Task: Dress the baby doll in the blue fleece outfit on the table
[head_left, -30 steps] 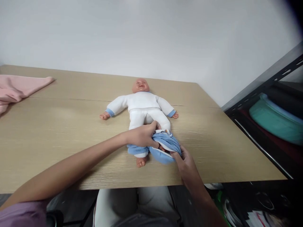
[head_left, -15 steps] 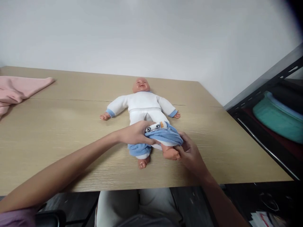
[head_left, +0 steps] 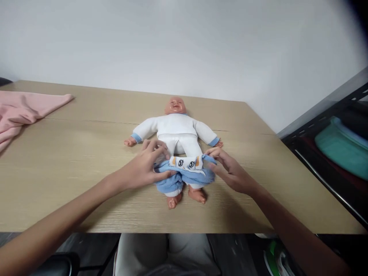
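A baby doll (head_left: 176,128) in a white suit lies on its back on the wooden table (head_left: 71,165), head away from me. Blue trousers (head_left: 184,172) with a white patterned waistband are bunched round its legs, and both bare feet stick out below. My left hand (head_left: 145,166) is closed on the left side of the waistband. At the right side my right hand (head_left: 230,170) pinches the same waistband.
A pink cloth (head_left: 20,113) lies at the far left of the table. A dark metal shelf (head_left: 330,153) stands at the right with a teal tub (head_left: 343,147) on it. My legs show under the table's front edge.
The trousers have been drawn up past both feet, which now show. Both hands moved up the doll's legs with the waistband, and the right hand shifted from the foot to the waistband's right side.
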`<state>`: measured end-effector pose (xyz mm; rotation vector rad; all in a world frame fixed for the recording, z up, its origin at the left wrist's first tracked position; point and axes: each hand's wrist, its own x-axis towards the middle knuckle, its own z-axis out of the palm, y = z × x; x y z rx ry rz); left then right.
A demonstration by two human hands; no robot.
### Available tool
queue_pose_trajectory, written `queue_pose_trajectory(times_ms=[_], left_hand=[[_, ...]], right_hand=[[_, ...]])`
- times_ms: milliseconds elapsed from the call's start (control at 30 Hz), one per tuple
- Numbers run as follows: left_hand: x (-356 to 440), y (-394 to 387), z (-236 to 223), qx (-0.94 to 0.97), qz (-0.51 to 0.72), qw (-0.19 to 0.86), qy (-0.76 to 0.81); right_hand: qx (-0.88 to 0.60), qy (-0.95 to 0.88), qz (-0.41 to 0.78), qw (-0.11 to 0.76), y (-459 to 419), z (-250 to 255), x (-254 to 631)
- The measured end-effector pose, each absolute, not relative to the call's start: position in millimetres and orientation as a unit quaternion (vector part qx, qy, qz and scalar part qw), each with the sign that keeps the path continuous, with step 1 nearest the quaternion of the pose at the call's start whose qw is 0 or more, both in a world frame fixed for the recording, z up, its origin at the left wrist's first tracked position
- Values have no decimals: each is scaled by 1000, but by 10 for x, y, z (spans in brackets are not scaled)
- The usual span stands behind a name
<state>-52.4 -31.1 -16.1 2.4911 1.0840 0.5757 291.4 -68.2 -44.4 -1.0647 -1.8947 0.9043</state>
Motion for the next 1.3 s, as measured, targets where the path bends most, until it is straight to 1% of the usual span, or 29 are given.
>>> queue_pose_trajectory(times_ms=[100, 167, 233, 300, 400, 467, 567, 633, 700, 733, 767, 867, 1000, 1067, 1133, 1200, 1300], left_hand=[[-599, -208, -187, 869, 208, 257, 369], [-604, -134, -184, 838, 232, 323, 373], [-602, -98, -182, 803, 252, 380, 384], [-601, -98, -196, 782, 264, 410, 389], [-588, -104, -246, 773, 292, 418, 378], [-556, -72, -279, 769, 311, 406, 385], [-486, 27, -307, 768, 330, 364, 412], [-446, 110, -318, 778, 357, 298, 423], [-421, 203, -336, 789, 392, 218, 420], [-412, 256, -349, 793, 401, 199, 413], [-402, 314, -365, 793, 403, 203, 410], [-362, 509, -430, 750, 403, 284, 441], [-337, 660, -540, 694, 441, 319, 471], [-381, 632, -609, 686, 438, 337, 472], [-457, 559, -689, 673, 432, 359, 481], [-530, 483, -770, 653, 432, 399, 477], [-560, 422, -856, 567, 453, 529, 439]], right_hand=[[-412, -692, 429, 408, -443, -484, 2810], [-404, -705, 445, 376, -345, -446, 2780], [-402, -756, 416, 306, -342, -372, 2785], [-405, -803, 362, 248, -413, -303, 2807], [-420, -818, 320, 226, -510, -273, 2824], [-431, -791, 349, 258, -483, -302, 2806], [-442, -704, 407, 378, -283, -384, 2741], [-433, -662, 421, 444, -94, -446, 2679], [-424, -659, 406, 471, 96, -507, 2610], [-430, -663, 384, 477, 187, -536, 2573], [-445, -666, 353, 484, 274, -563, 2537], [-482, -667, 278, 495, 509, -629, 2440], [-482, -667, 285, 492, 645, -713, 2418], [-493, -665, 289, 481, 584, -779, 2475], [-503, -643, 330, 473, 458, -866, 2552], [-498, -584, 420, 484, 323, -957, 2615], [-449, -452, 566, 524, 208, -1046, 2634]])
